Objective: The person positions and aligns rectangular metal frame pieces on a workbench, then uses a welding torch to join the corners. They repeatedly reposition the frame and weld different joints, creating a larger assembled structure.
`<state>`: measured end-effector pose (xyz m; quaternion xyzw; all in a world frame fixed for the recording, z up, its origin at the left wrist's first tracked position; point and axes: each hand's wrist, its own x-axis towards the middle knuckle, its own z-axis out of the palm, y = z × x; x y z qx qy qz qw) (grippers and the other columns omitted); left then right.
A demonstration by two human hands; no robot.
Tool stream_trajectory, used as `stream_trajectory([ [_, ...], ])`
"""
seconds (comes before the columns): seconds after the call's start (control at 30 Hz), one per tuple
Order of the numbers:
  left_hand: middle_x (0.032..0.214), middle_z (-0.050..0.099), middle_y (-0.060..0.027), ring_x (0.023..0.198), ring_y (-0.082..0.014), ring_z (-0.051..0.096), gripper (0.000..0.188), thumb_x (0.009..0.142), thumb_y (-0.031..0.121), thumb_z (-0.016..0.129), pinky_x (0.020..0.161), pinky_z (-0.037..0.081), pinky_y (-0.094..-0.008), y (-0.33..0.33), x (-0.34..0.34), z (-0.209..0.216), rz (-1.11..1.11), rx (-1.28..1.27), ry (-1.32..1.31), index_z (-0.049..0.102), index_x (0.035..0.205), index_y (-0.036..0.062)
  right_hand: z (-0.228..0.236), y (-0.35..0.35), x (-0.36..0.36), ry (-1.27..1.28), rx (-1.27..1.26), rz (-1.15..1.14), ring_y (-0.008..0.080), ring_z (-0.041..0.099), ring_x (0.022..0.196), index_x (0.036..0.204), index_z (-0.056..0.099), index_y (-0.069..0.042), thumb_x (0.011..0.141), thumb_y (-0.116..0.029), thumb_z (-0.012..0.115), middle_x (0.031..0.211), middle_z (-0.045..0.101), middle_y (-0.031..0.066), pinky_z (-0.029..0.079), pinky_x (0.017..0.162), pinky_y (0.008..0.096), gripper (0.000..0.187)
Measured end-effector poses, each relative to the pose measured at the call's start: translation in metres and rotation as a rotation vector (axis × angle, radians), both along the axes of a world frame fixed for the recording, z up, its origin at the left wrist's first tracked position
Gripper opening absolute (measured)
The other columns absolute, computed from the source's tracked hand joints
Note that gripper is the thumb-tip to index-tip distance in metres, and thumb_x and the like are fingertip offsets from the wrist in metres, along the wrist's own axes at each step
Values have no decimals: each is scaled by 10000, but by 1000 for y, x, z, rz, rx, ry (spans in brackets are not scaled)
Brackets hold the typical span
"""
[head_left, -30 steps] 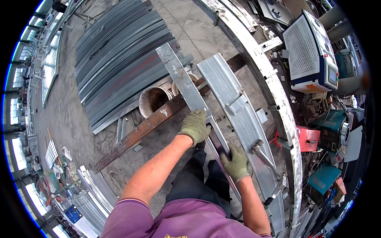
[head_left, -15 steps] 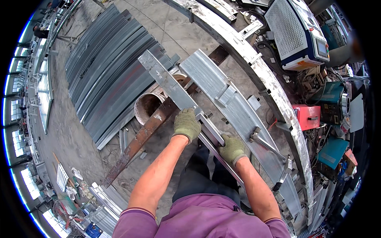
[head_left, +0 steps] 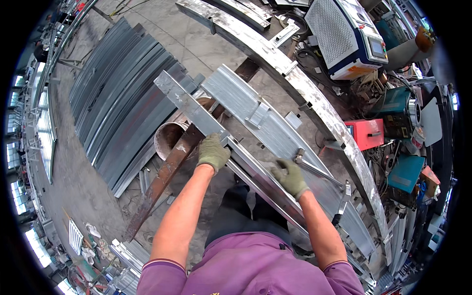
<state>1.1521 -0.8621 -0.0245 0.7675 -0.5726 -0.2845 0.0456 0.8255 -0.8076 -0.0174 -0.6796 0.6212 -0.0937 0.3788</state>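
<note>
- Head view, change: the right hand (head_left: 290, 178), gloved in olive, is hovering just beside the metal bar (head_left: 189, 105), no longer pressing along its side; its grip is loosening, fingers parted and holding nothing visible, though any light contact is impossible to tell.
- Meaning: the left hand (head_left: 214, 153) is probably steadying the piece alone, its grip closing over the bar's left edge.
- Position: the bar is lying slantwise before the person, crossing a rusty beam (head_left: 162, 189).
- Materials: the bar is showing dull grey, scuffed metal, straight and long; the beam is flaking brown. A broad ribbed panel (head_left: 231, 86) is running alongside, carrying a hammer (head_left: 319, 169). A round bucket (head_left: 169, 137) is standing beside the beam.
</note>
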Motion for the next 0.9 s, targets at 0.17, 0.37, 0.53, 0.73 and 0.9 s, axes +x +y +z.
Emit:
stream_trajectory([
  [0.17, 1097, 740, -222, 1065, -436, 695, 405, 815, 303, 829, 963, 531, -535, 24, -9, -2, 199, -179, 259, 700, 1114, 61, -56, 39, -112, 693, -233, -92, 414, 629, 1251, 1308, 675, -56, 843, -244, 768, 1303, 691, 207, 465, 1091, 531, 510],
  [0.37, 1084, 695, -212, 1059, -446, 667, 408, 794, 233, 801, 947, 515, -544, 40, -23, -19, 288, -398, 149, 628, 1122, 63, -71, 16, -134, 679, -32, -101, 402, 638, 1175, 1169, 706, -89, 805, -198, 779, 1181, 690, 180, 467, 1034, 554, 387],
  [0.53, 1119, 689, -228, 1102, -448, 655, 444, 797, 236, 795, 1003, 491, -540, 36, -19, -11, 243, -314, 142, 609, 1149, 39, -40, 9, -143, 407, -74, -64, 442, 677, 1073, 1168, 698, -35, 981, -260, 708, 1137, 705, 233, 534, 926, 540, 292],
  [0.73, 1100, 698, -235, 1072, -448, 665, 450, 788, 248, 796, 988, 505, -535, 32, -19, -13, 267, -267, 145, 615, 1132, 20, 54, -18, -31, 42, -187, -46, 456, 720, 1001, 1241, 689, 15, 1050, -248, 662, 1087, 745, 259, 566, 885, 503, 327],
  [0.9, 1026, 701, -240, 996, -458, 678, 415, 781, 244, 799, 910, 528, -549, 33, -20, -14, 235, -343, 61, 611, 1076, 21, 113, -38, 89, -226, -346, 121, 449, 721, 961, 1271, 684, -20, 1035, -180, 656, 1076, 733, 233, 573, 843, 493, 287],
])
